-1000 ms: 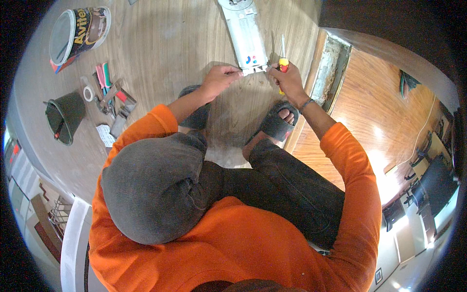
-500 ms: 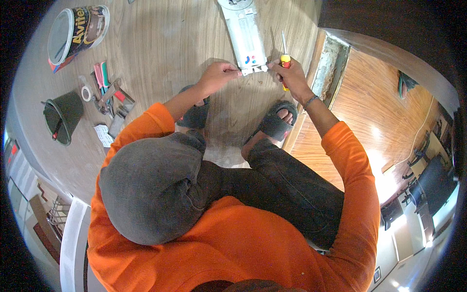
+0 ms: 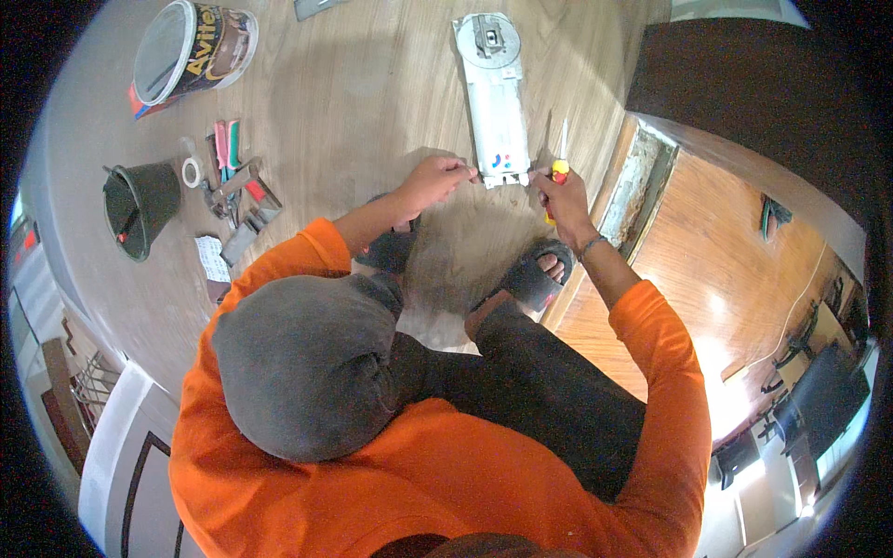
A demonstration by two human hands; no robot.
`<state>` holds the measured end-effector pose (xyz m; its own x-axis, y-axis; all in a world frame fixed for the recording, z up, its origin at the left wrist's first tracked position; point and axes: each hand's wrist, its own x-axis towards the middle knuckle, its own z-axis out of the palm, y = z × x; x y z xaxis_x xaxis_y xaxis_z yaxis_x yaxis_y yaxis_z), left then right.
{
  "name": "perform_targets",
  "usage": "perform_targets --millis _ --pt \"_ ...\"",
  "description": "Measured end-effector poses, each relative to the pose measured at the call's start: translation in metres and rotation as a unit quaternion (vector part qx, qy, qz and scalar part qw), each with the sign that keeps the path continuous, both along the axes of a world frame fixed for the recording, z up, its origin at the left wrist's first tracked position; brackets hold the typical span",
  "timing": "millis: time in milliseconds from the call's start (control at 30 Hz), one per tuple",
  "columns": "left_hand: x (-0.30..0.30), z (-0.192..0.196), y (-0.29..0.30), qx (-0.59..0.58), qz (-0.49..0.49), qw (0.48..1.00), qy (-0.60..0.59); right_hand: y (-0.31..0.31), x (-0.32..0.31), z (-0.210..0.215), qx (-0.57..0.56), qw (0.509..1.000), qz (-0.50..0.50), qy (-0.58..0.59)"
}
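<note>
A long pale metal unit (image 3: 499,116), which looks like a floor hinge, lies on the wood-patterned floor with its round plate at the far end. Blue and red marks show near its close end. My left hand (image 3: 433,183) has its fingertips pinched at the unit's near left corner; anything between them is too small to make out. At the near right corner are the fingertips of my right hand (image 3: 566,203). That hand also grips a screwdriver (image 3: 560,170) with a yellow and red handle, its shaft pointing away from me.
Right of the unit, a long recess (image 3: 635,186) is cut beside a glossy wood surface (image 3: 726,242). To the left are a paint bucket (image 3: 209,51), a dark pail (image 3: 153,205), a tape roll (image 3: 192,171) and pliers (image 3: 223,149). My sandalled feet are close behind the hands.
The view has shifted, so the unit and floor things appear lower and further right, and the round plate now shows whole. Both hands stay at the unit's near corners, the screwdriver still in my right.
</note>
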<state>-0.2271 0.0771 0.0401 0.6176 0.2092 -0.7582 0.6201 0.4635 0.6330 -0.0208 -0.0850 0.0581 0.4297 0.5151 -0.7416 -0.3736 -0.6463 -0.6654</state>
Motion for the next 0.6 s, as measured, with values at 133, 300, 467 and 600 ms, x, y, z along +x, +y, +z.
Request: perform_targets --millis 133,300,467,600 --pt "0.000 0.003 0.006 -0.046 0.004 0.999 -0.025 -0.001 -0.004 0.000 -0.029 0.998 -0.033 0.039" --pt "0.002 0.003 -0.001 -0.049 0.019 0.998 -0.016 0.000 0.000 0.003 -0.036 0.995 -0.040 0.086" --pt "0.003 0.017 0.003 -0.086 0.036 0.996 -0.013 0.001 0.009 0.006 -0.064 0.993 0.065 -0.076" --pt "-0.002 0.019 0.008 -0.172 0.057 0.983 -0.025 0.007 0.006 0.024 -0.048 0.968 0.121 -0.216"
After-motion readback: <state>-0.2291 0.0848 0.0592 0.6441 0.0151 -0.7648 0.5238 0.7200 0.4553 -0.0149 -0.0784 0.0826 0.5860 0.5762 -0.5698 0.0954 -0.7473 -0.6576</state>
